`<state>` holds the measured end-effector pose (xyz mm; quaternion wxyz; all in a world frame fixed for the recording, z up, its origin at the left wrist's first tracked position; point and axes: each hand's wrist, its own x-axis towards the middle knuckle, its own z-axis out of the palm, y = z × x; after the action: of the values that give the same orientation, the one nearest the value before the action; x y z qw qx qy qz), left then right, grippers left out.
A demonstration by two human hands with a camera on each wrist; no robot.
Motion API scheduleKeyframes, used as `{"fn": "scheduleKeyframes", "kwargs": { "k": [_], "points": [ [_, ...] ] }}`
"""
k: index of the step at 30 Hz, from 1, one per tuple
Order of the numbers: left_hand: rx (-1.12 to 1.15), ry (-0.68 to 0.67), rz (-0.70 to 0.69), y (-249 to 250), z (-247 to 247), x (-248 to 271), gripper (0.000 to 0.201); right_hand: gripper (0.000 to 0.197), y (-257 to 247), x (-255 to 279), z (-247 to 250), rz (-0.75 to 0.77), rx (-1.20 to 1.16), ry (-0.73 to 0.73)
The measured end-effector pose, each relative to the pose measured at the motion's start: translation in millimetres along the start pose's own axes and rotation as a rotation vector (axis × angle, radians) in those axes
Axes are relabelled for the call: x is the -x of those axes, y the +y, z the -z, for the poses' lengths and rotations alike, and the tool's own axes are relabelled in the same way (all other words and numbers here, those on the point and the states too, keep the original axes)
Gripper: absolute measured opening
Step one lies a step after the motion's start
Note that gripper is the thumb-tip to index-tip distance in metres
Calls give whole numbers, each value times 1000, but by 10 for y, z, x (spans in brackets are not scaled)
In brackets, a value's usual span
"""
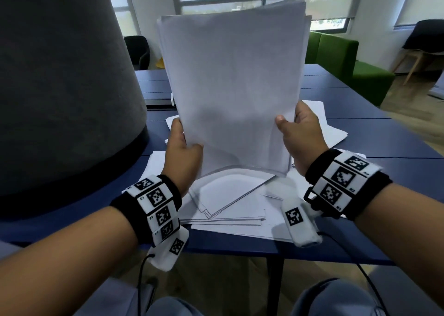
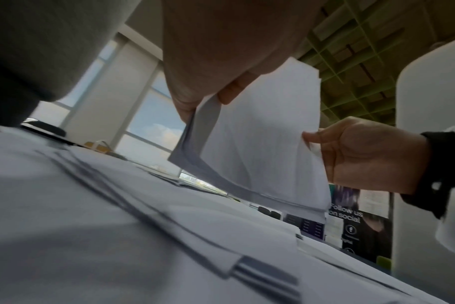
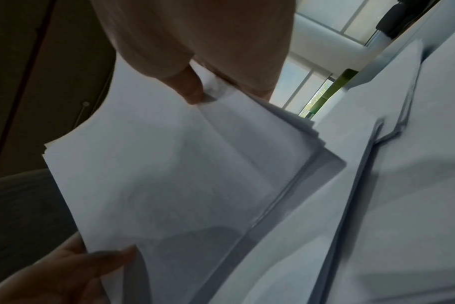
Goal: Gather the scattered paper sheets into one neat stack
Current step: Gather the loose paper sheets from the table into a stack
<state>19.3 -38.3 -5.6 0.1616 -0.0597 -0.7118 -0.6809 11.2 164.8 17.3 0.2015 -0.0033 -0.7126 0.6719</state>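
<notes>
A thick upright bundle of white paper sheets (image 1: 230, 87) is gripped betw. left hand (image 1: 183, 152) and right hand (image 1: 304, 138), thumbs in front, above loose white sheets (image 1: 230, 210) spread on the dark blue table (image 1: 384, 142).

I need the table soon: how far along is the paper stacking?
Partly done. A bundle of sheets is gathered; left hand and right hand hold it upright by its side edges. Left: loose sheets lie fanned on the blue table, uncollected.
</notes>
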Motion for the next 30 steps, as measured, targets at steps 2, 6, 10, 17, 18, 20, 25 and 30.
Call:
{"fn": "scheduleKeyframes", "kwargs": {
  "k": [2,6,10,17,18,20,25,30],
  "points": [
    [7,20,-11,-20,81,-39,50,28,-2,12,-102,5,-48,-2],
    [34,37,-39,-59,220,-82,52,24,23,42,-242,5,-115,24],
    [59,44,-22,-135,290,-87,48,23,88,40,-313,6,-79,48],
    [-165,-38,203,-397,351,-130,44,32,348,-57,-431,-218,136,-47],
    [-187,-1,217,-412,381,-166,43,33,376,-63,-453,-246,190,-93],
    [-249,43,249,-418,431,-215,38,32,417,-69,-485,-290,294,-166],
    [-194,1,436,-445,499,-238,26,22,495,-142,-490,-378,449,-215],
    [-231,-79,548,-434,502,-299,10,34,512,-304,-415,-476,537,-236]
  ]
}}
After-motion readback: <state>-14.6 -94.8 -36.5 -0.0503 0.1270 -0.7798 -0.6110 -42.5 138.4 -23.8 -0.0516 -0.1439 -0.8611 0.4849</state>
